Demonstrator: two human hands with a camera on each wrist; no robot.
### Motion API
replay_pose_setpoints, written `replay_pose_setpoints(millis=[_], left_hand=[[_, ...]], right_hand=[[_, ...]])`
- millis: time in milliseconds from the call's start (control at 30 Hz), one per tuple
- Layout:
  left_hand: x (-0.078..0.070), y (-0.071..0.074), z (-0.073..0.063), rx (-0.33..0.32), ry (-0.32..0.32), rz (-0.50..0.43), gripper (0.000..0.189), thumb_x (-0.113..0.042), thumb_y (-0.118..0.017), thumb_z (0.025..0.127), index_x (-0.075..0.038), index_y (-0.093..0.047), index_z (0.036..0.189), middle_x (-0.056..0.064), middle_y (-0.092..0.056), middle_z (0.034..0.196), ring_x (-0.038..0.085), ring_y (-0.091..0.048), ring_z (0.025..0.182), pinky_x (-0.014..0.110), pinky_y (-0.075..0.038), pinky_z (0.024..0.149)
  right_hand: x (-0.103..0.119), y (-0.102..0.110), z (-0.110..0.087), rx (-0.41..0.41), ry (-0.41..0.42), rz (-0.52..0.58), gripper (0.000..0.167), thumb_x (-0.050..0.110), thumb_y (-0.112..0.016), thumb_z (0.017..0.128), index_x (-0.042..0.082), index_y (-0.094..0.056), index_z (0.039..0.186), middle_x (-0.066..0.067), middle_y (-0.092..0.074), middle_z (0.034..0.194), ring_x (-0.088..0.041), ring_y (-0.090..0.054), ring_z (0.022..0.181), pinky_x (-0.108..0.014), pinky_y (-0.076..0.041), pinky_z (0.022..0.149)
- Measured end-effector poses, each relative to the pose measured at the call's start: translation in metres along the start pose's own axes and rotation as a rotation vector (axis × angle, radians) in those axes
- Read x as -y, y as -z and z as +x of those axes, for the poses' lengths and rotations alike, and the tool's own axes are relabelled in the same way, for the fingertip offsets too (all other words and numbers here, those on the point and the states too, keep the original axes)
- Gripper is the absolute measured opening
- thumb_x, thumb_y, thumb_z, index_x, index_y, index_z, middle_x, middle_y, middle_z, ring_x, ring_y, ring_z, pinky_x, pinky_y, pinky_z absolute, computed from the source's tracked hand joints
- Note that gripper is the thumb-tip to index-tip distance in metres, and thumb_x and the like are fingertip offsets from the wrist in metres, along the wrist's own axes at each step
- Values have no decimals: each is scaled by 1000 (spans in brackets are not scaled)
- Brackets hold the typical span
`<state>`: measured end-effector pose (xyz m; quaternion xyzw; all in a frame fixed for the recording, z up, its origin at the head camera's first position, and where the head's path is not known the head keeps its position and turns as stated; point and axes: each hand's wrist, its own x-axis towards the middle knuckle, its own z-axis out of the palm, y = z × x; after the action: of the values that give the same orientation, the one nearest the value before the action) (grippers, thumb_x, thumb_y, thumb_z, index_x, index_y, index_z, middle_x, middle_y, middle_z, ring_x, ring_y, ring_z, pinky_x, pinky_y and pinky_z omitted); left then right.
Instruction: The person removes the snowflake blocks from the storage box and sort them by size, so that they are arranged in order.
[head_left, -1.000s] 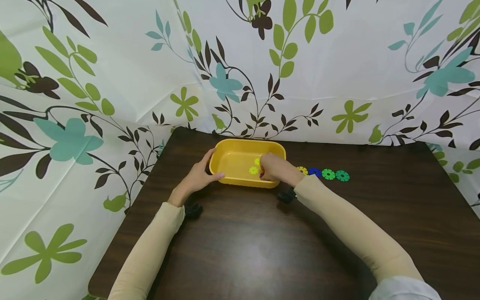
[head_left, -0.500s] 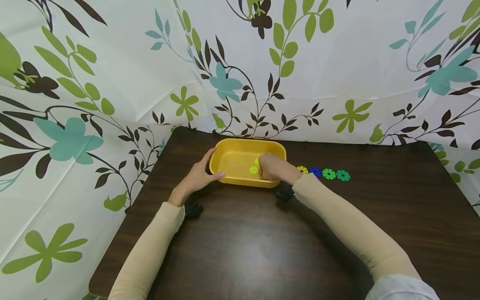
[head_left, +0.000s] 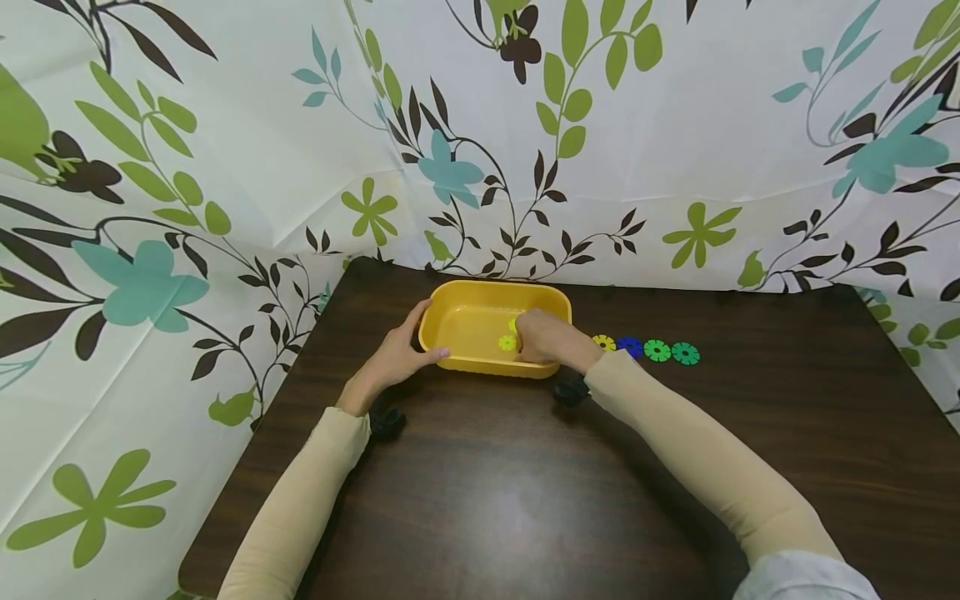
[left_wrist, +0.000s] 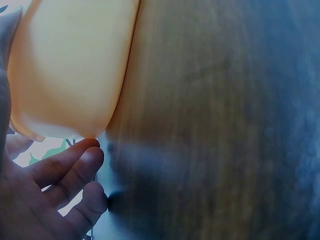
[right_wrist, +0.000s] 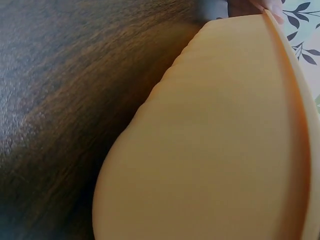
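A yellow plastic tub (head_left: 465,364) stands near the back of the table. My left hand (head_left: 396,354) grips its left end, thumb over the near rim and fingers at the outer wall; the left wrist view shows these fingers (left_wrist: 75,172) against the tub's end. Down inside the tub's right part is my right hand (head_left: 553,337), fingers bent down. Its fingertips are hidden, so whether it pinches anything does not show. Left of it lie two small yellow-green notched discs, one nearer (head_left: 503,342) and another farther, partly covered. The right wrist view shows mainly the tub's outer wall (right_wrist: 200,130).
Right of the tub, several notched discs lie in a row: a yellow disc (head_left: 597,342), a blue disc (head_left: 624,347), a green disc (head_left: 650,350) and a teal disc (head_left: 678,354). A leaf-patterned cloth (head_left: 630,167) hangs behind the dark wooden table (head_left: 480,467).
The right hand has shifted slightly within the tub; a purple spot seen at its fingertips one second ago is now out of sight. The left hand and the tub stay in place.
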<state>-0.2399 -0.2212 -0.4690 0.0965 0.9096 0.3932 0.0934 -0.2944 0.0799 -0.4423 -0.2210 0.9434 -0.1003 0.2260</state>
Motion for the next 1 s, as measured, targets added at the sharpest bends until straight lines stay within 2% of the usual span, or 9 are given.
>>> replay_pose_setpoints(millis=[167, 233, 367, 533, 667, 767, 867, 1000], left_hand=[[-1, 0, 0, -3, -6, 1, 109, -55, -81, 95, -29, -13, 176, 16, -30, 181, 44, -39, 160, 72, -28, 131], [-1, 0, 1, -6, -6, 0, 110, -56, -82, 94, -30, -14, 176, 15, -31, 180, 43, -40, 160, 72, -29, 131], [0, 0, 1, -3, -10, 1, 109, -55, -82, 95, -29, -13, 176, 16, -30, 181, 44, -39, 161, 72, -28, 132], [1, 0, 0, -1, -16, -3, 109, -54, -82, 95, -29, -13, 176, 16, -29, 181, 44, -37, 162, 71, -28, 132], [1, 0, 0, -1, -15, 4, 108, -53, -81, 96, -29, -13, 176, 18, -29, 181, 45, -38, 161, 71, -29, 132], [2, -1, 0, 1, -11, 13, 107, -51, -80, 97, -28, -12, 176, 19, -29, 180, 46, -39, 161, 72, -28, 131], [1, -1, 0, 0, -11, 12, 108, -51, -81, 97, -28, -12, 176, 19, -29, 180, 46, -39, 161, 71, -29, 131], [1, -1, 0, -1, -17, 11, 109, -53, -81, 96, -28, -13, 176, 20, -30, 180, 46, -40, 161, 71, -30, 131]], right_hand=[[-5, 0, -6, -70, 51, -2, 31, 28, -80, 94, 15, -65, 70, 1, -52, 62, -15, -50, 58, -29, -41, 54], [-5, 1, -12, -116, 89, -4, 31, 26, -79, 92, 16, -62, 69, 2, -51, 61, -15, -47, 57, -29, -38, 54], [1, 5, -27, -183, 114, 13, 29, 25, -78, 90, 14, -60, 69, 2, -48, 61, -15, -43, 57, -29, -34, 54], [4, 7, -41, -307, 134, 29, 18, 25, -77, 88, 12, -67, 79, 1, -54, 67, -16, -49, 63, -28, -37, 58], [-2, 5, -46, -431, 183, 34, 18, 25, -77, 88, 8, -77, 93, -4, -70, 82, -19, -59, 75, -31, -48, 65], [-7, 4, -52, -508, 209, 42, 28, 27, -77, 87, 4, -81, 103, -10, -78, 98, -25, -65, 89, -37, -57, 78], [-11, 5, -59, -576, 213, 69, 33, 27, -77, 86, 2, -81, 107, -15, -79, 109, -31, -67, 102, -45, -60, 92], [-19, 3, -69, -640, 200, 124, 33, 25, -78, 85, 0, -81, 106, -17, -79, 109, -34, -67, 104, -49, -61, 95]])
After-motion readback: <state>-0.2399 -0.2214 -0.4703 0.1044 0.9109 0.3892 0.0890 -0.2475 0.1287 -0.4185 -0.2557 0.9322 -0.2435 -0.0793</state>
